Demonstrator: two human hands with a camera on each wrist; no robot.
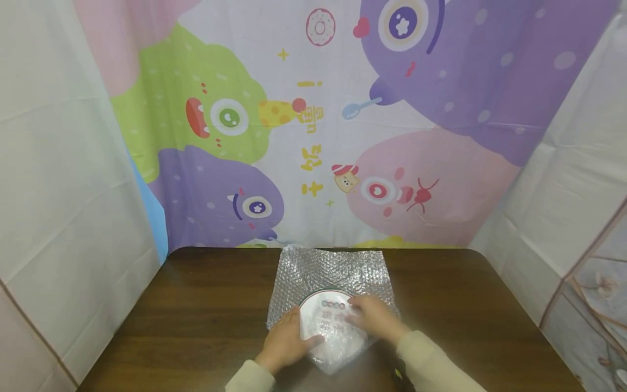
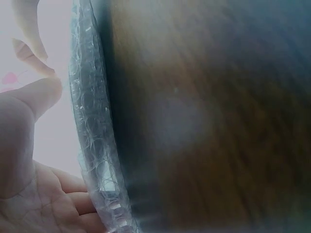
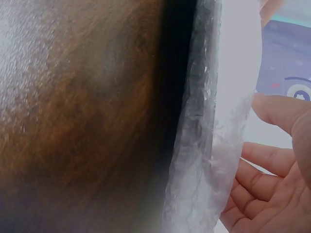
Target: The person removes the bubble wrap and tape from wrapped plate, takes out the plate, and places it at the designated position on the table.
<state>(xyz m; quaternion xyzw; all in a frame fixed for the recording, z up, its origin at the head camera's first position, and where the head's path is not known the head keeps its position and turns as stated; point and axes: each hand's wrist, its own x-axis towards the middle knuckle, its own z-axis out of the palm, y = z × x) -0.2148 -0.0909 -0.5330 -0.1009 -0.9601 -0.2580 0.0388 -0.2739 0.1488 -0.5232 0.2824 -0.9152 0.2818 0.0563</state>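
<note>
A round white plate (image 1: 313,313) with a dark-edged rim and coloured printing on its face lies on a sheet of bubble wrap (image 1: 333,267). A front flap of the wrap is folded up over part of the face. My left hand (image 1: 286,340) grips the plate's left edge, thumb on top of the wrapped face and fingers along the side. On the upper right, my right hand (image 1: 379,318) holds the opposite edge, its thumb and forefinger over the face. In both wrist views, bubble wrap (image 2: 92,97) lines the plate's edge, with fingers (image 3: 257,184) against it.
The dark wooden table (image 1: 196,316) extends on both sides of the wrap. By the right sleeve, a small dark item with a yellow-green mark (image 1: 399,374) is partly hidden. A printed cartoon curtain (image 1: 313,218) hangs behind the table, with pale sheets (image 1: 578,163) at the sides.
</note>
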